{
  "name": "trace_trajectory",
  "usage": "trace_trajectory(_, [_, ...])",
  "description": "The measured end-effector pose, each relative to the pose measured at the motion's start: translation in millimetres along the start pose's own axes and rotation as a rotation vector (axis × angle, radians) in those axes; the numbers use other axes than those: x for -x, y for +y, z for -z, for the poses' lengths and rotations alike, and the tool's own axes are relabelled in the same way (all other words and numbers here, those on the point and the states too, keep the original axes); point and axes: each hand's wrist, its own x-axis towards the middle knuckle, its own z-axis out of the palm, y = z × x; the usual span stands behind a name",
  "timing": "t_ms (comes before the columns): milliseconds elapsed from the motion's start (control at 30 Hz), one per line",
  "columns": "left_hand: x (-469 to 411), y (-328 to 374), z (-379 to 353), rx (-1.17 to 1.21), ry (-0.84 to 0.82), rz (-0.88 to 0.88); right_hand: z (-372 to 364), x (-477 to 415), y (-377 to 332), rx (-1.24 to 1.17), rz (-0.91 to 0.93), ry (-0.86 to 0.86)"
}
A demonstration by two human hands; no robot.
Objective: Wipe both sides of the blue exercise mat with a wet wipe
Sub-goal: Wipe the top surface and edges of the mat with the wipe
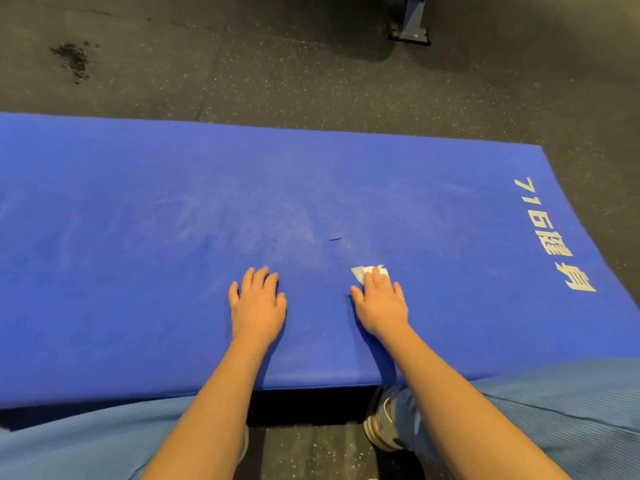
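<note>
Your left hand [258, 301] lies flat on the mat [138, 237], right hand [379, 303] flat on the bunched wipe [362, 271] mid-frame, so you'll probably miss patches.

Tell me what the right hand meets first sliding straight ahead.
The right hand presses the wet wipe; ahead looks free, bare blue mat to its far edge. A small dark mark sits just left.
</note>
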Motion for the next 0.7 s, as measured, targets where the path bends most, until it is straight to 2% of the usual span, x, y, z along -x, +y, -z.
trace_trajectory(67, [-9.4,-5.1,-4.5,-0.039,-0.051,0.012,-2.1,7.2,-5.9,-0.071,-0.002,0.008])
trace_trajectory(167, [-9.9,-7.9,-17.7,-0.089,-0.043,0.035,-8.4,34.1,-23.7,-0.144,0.287,-0.035])
trace_trajectory(233, [-9.6,-7.1,-22.4,-0.100,-0.039,0.030,-7.3,20.2,-15.8,-0.097,0.328,-0.046])
trace_trajectory(333, [-11.1,-6.3,-24.3,-0.088,-0.040,0.021,0.5,-25.4,0.7,0.020,0.125,0.000])
trace_trajectory(400, [-11.0,-7.3,-26.5,-0.089,-0.025,0.026,2.5,-41.5,-2.5,-0.006,-0.008,-0.015])
trace_trajectory(433, [-10.6,-8.1,-28.1,-0.094,-0.016,0.027,0.2,-40.9,-12.5,-0.057,0.021,-0.033])
trace_trajectory(500, [-10.1,-8.6,-29.8,-0.098,0.004,0.035,-4.9,-24.1,-38.0,-0.138,0.274,-0.083])
trace_trajectory(567, [-11.4,-7.7,-28.3,-0.098,0.000,0.030,-11.2,-8.0,-45.5,-0.081,0.478,-0.104])
trace_trajectory(633, [-12.4,-7.4,-27.5,-0.092,-0.035,0.036,-9.7,-24.9,-31.6,0.006,0.407,-0.068])
trace_trajectory(700, [-12.6,-7.7,-25.5,-0.083,-0.048,0.033,-2.8,-49.0,-15.7,0.052,0.171,-0.023])
